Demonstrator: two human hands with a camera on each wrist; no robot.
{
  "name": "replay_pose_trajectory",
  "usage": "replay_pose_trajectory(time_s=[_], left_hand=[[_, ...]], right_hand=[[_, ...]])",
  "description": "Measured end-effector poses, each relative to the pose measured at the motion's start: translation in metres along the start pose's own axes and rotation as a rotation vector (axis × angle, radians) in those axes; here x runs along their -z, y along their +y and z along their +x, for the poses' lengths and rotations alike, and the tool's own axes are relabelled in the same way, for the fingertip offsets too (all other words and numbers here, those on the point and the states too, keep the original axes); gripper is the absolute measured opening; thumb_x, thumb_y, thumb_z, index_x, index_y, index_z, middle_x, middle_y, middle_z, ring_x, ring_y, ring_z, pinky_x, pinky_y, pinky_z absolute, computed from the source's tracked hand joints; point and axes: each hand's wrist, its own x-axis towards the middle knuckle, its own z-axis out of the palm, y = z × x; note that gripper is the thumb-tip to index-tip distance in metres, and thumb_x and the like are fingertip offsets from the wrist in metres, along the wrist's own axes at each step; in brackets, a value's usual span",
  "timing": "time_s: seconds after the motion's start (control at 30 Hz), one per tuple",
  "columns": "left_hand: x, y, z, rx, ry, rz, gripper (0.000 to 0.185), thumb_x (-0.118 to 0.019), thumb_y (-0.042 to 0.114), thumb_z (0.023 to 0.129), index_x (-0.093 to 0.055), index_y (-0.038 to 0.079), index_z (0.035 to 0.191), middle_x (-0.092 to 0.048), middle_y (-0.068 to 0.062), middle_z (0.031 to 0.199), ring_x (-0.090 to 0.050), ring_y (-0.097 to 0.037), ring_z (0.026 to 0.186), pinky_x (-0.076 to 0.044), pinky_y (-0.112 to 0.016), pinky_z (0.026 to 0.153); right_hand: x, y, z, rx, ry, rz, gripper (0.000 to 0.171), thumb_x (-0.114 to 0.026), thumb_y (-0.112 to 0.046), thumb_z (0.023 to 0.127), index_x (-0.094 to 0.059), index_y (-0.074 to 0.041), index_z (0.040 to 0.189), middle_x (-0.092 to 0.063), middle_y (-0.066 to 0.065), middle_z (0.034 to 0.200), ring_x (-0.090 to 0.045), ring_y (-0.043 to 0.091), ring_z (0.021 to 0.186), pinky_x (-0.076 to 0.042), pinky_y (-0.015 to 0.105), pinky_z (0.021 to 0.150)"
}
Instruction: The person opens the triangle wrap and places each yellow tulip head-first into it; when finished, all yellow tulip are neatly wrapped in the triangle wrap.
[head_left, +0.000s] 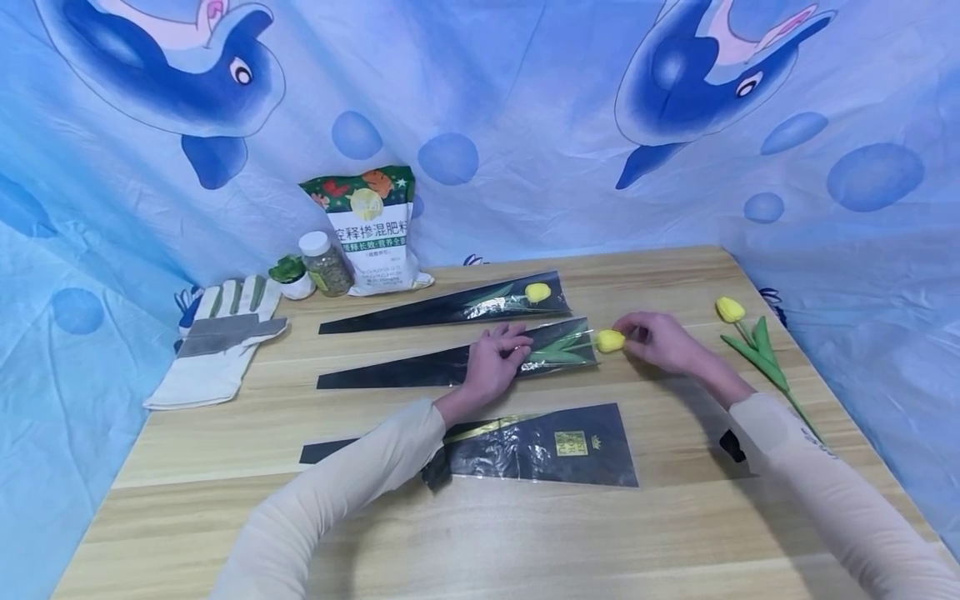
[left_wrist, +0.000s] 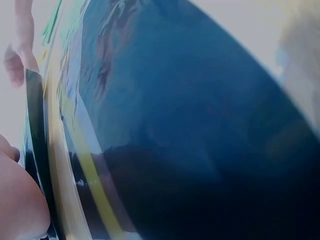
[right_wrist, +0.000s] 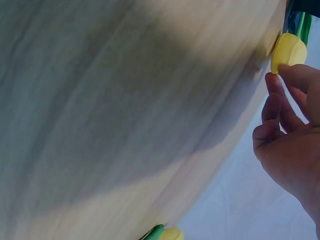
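The right hand [head_left: 663,340] pinched the tip of a yellow tulip [head_left: 610,341] between thumb and fingers, and the flower head poked out past the open end of the middle wrapper [head_left: 405,367]. Just left of that grip, the tulip's green leaves [head_left: 558,352] lay inside the clear part of the wrapper. A little farther left, the left hand [head_left: 495,354] rested on the same wrapper; whether its fingers pinched the film or only lay on it, I could not tell. Beyond the grip and to its left, the far wrapper [head_left: 405,312] held a second tulip [head_left: 537,292], head and all. On the person's side of the grip lay the near wrapper [head_left: 540,454], with a gold label [head_left: 572,443] at its wide end. To the right of the grip, a loose tulip [head_left: 730,310] lay on the wooden table [head_left: 487,542]. Well off to the left were a potted plant [head_left: 297,287], a white-capped jar [head_left: 327,265], a printed bag [head_left: 375,242] and, farthest, a white-and-grey glove [head_left: 236,333]. Behind everything hung a blue cloth [head_left: 555,167] with sea creatures on it.
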Motion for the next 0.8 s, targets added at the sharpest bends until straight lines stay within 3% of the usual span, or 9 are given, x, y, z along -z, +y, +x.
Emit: replay_pose_trajectory(time_s=[0.17, 0.8], left_hand=[[0.0, 0.001, 0.0, 0.004, -0.001, -0.01, 0.014, -0.073, -0.003, 0.087, -0.076, -0.004, 0.101, -0.064, -0.022, 0.125, -0.046, -0.048, 0.131, -0.017, -0.06, 0.116], [-0.001, 0.007, 0.004, 0.004, 0.0, -0.03, 0.014, -0.073, -0.004, 0.087, -0.075, -0.004, 0.101, -0.064, -0.023, 0.124, -0.046, -0.049, 0.13, -0.018, -0.059, 0.116]], right_hand=[[-0.003, -0.001, 0.001, 0.007, 0.042, 0.017, 0.024, -0.07, 0.009, 0.084, -0.069, 0.005, 0.107, -0.068, 0.009, 0.088, -0.06, 0.021, 0.077, -0.052, 0.031, 0.067], [-0.018, -0.019, 0.013, 0.052, 0.049, 0.131, 0.025, -0.073, 0.008, 0.084, -0.069, 0.005, 0.109, -0.07, 0.009, 0.09, -0.062, 0.02, 0.076, -0.055, 0.026, 0.066]])
